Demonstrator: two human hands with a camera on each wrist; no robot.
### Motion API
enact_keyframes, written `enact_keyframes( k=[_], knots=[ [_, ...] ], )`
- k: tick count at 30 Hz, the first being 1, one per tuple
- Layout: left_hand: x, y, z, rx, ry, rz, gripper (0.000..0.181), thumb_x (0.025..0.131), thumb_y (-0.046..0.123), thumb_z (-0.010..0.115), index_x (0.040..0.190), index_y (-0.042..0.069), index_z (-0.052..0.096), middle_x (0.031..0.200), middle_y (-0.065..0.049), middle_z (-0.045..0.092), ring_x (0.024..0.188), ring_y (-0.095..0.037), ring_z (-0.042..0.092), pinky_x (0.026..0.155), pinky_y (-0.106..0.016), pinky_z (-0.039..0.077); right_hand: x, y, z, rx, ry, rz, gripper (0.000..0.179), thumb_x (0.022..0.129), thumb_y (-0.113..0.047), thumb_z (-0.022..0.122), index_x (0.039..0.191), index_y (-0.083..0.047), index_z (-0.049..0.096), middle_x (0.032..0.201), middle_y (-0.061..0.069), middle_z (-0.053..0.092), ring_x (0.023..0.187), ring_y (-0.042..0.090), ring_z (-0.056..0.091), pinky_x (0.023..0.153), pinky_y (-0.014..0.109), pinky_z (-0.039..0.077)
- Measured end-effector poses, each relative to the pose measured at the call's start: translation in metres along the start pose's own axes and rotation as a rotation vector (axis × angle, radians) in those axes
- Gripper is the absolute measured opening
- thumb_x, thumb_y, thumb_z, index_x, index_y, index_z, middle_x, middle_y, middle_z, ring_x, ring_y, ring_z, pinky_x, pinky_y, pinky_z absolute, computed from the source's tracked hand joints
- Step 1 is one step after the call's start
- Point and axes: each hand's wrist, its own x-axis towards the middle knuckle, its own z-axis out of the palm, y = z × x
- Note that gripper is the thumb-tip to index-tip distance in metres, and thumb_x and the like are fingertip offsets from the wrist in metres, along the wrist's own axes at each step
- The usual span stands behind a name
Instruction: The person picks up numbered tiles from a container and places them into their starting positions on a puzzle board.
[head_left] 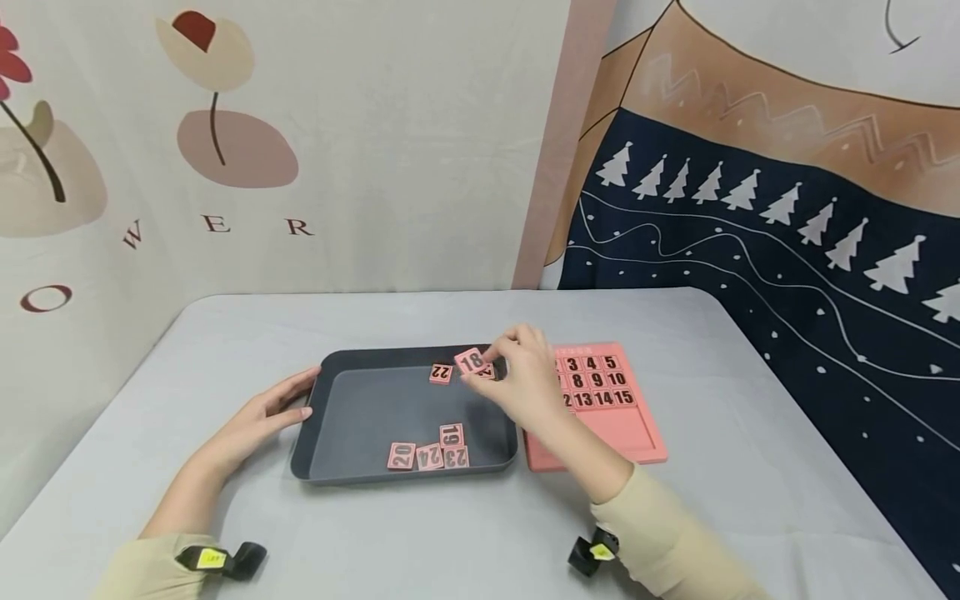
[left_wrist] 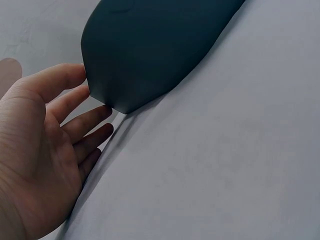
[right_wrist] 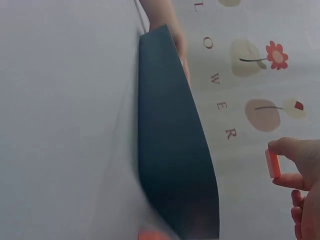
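My right hand (head_left: pixel 529 379) pinches a pink number tile marked 18 (head_left: pixel 470 361) between thumb and fingertips, above the far right part of a dark grey tray (head_left: pixel 352 417). In the right wrist view the same tile (right_wrist: pixel 272 163) is seen edge-on. My left hand (head_left: pixel 262 422) rests against the tray's left side, its fingers extended; in the left wrist view the fingers touch the tray's corner (left_wrist: pixel 125 60). Inside the tray lie tile 22 (head_left: pixel 440 373), a partly covered tile behind the held one, and tiles 19 (head_left: pixel 452 435), 20 (head_left: pixel 401 456), 24 (head_left: pixel 430 457) and 23 (head_left: pixel 456 457).
Right of the tray lies a pink number board (head_left: pixel 600 450), with numbered tiles in rows up to 15 in its upper part. My right forearm and hand hide its left side. A pale cloth covers the table (head_left: pixel 420 533); printed curtains hang behind.
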Motion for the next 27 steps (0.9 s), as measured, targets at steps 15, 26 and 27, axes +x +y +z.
enact_keyframes(
  k=[15,26,27],
  knots=[
    [-0.002,-0.001,0.002,0.004,0.008,-0.016,0.059,0.097,0.014,0.056,0.149,0.003,0.031,0.149,-0.024,0.031,0.123,0.011,0.034,0.095,-0.005,0.029,-0.047,0.055,-0.061,-0.052,0.040,0.069,0.028,0.067,-0.026,0.088,0.081,-0.012,0.068,0.096,0.001,0.052,0.097,0.023,0.041,0.086,0.044,0.031],
    [-0.001,0.001,0.003,0.020,0.012,-0.032,0.059,0.098,0.016,0.056,0.150,0.005,0.031,0.149,-0.022,0.032,0.122,0.010,0.034,0.094,-0.005,0.028,-0.073,0.087,-0.081,-0.132,-0.015,0.187,0.031,0.068,-0.025,0.086,0.081,-0.005,0.067,0.099,0.010,0.054,0.096,0.029,0.042,0.091,0.050,0.029],
    [-0.001,0.001,0.003,0.020,0.012,-0.035,0.059,0.098,0.016,0.057,0.150,0.006,0.031,0.150,-0.022,0.032,0.122,0.010,0.034,0.094,-0.005,0.028,-0.075,0.089,-0.081,-0.136,-0.027,0.201,0.031,0.069,-0.026,0.086,0.081,-0.005,0.067,0.099,0.011,0.054,0.096,0.029,0.042,0.091,0.050,0.029]
  ],
)
